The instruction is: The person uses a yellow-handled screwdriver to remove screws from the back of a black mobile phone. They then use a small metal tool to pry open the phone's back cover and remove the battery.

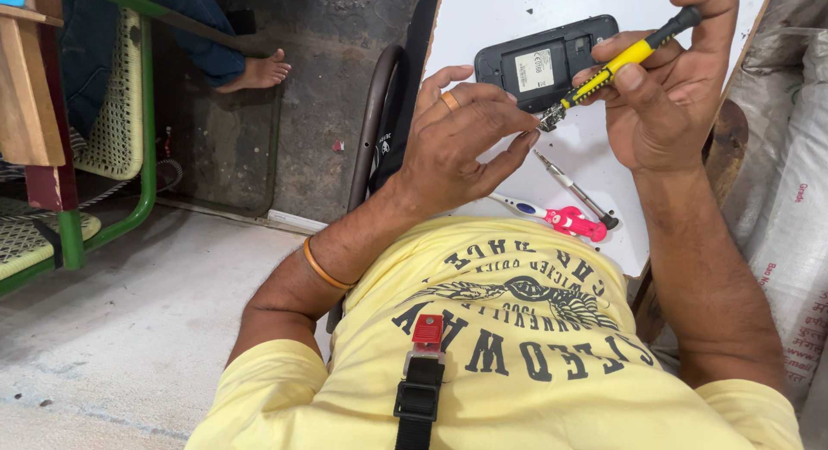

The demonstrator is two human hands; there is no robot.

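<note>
The right hand point(668, 88) grips a yellow screwdriver point(623, 60) — its tip at a small metal part point(550, 117) pinched in the left hand point(461, 135) — beside an opened phone point(543, 62).

screwdriver point(627, 55) tip hidden behind left hand point(457, 135) fingertips, small part pinched there too small to tell, phone point(545, 62) right end covered by right hand point(668, 88), seated person's foot point(256, 71) shown, body cut off at top edge

Matt black plastic phone point(545, 64); glossy yellow plastic screwdriver point(623, 60); smooth white board point(517, 14); rough concrete floor point(129, 329).
</note>
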